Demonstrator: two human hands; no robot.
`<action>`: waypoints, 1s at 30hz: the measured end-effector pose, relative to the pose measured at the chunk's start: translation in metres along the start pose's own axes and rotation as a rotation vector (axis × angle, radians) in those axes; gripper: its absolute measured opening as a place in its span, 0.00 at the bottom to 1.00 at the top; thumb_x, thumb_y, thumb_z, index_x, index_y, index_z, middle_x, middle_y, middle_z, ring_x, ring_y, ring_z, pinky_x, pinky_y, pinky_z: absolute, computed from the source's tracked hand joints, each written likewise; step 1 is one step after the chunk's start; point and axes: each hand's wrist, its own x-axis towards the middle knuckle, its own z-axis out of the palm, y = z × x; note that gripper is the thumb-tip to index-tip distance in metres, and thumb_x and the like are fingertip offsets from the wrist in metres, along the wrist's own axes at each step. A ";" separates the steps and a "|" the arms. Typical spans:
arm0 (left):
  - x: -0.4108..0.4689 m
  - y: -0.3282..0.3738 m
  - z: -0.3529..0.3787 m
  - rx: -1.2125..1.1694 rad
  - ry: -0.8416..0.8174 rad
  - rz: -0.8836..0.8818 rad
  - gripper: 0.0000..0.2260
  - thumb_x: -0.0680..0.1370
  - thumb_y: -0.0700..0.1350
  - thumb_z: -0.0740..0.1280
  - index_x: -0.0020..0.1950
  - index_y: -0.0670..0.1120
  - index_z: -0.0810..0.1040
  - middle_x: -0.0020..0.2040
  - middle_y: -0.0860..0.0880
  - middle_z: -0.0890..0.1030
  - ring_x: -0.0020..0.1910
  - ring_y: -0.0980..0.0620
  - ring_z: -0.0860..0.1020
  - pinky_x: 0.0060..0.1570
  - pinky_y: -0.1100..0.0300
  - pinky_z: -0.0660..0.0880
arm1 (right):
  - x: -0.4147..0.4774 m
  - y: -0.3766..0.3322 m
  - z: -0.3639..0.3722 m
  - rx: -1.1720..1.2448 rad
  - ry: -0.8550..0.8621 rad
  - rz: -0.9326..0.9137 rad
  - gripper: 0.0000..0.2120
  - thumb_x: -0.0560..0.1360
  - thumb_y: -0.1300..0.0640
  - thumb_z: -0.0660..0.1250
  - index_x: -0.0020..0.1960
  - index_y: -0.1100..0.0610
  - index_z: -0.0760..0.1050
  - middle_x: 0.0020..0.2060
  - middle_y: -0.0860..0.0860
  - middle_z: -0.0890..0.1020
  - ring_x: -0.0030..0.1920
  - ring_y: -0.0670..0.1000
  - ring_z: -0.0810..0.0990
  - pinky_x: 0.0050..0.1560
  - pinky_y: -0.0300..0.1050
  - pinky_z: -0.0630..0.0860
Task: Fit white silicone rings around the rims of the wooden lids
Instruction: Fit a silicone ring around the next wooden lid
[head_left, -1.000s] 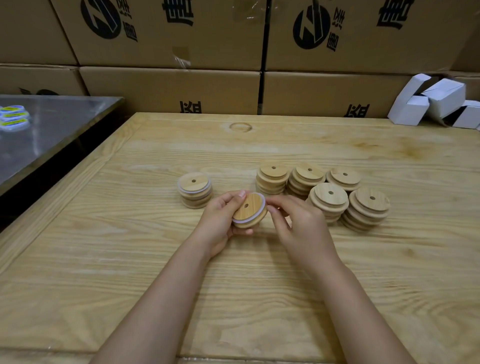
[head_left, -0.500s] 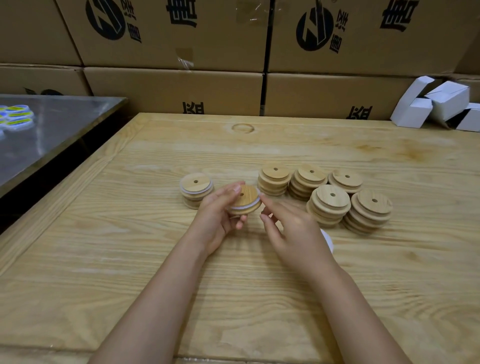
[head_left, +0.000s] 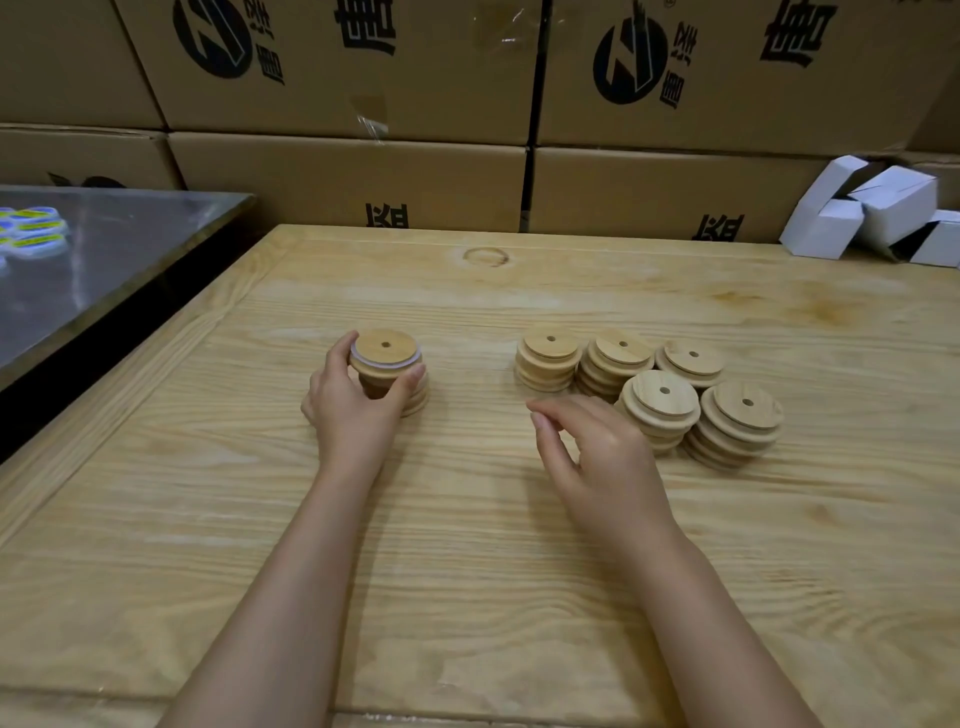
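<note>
Left hand (head_left: 353, 410) grips ringed lid (head_left: 385, 349), thumb one side, fingers the other, on or just above a short stack (head_left: 418, 397). Right hand (head_left: 597, 457) loose, fingers half-bent, holding nothing, just beside five stacks of bare lids (head_left: 660, 400). All on desk (head_left: 467, 571). Cartons (head_left: 337, 176) behind; white boxes (head_left: 883, 208) far right.

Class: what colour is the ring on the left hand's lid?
White: the ring on the lid, best in the head view.

The left hand (head_left: 358, 410), forearm reaching toward 1 o'clock, is gripping a lid (head_left: 385, 349). The right hand (head_left: 602, 457), angling toward 11 o'clock, is curling its fingers loosely.
</note>
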 end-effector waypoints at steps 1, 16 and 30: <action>0.001 -0.002 0.002 0.053 0.000 0.002 0.33 0.66 0.58 0.74 0.68 0.51 0.68 0.65 0.49 0.74 0.67 0.48 0.68 0.69 0.50 0.59 | 0.000 0.000 0.000 -0.003 0.006 0.001 0.08 0.74 0.62 0.65 0.49 0.63 0.81 0.42 0.53 0.84 0.44 0.54 0.82 0.46 0.51 0.77; -0.015 0.017 -0.004 0.145 0.200 0.343 0.30 0.75 0.51 0.68 0.71 0.39 0.63 0.70 0.41 0.66 0.71 0.43 0.62 0.71 0.50 0.53 | 0.001 0.024 -0.004 -0.395 0.167 0.208 0.16 0.71 0.63 0.69 0.58 0.64 0.77 0.53 0.59 0.80 0.56 0.61 0.76 0.59 0.56 0.69; -0.048 0.025 0.019 -0.060 -0.236 0.485 0.09 0.74 0.41 0.61 0.47 0.48 0.79 0.34 0.58 0.80 0.32 0.58 0.79 0.34 0.57 0.78 | 0.000 0.045 -0.011 -0.507 0.165 0.266 0.14 0.62 0.74 0.69 0.46 0.66 0.79 0.44 0.61 0.83 0.45 0.63 0.80 0.49 0.57 0.74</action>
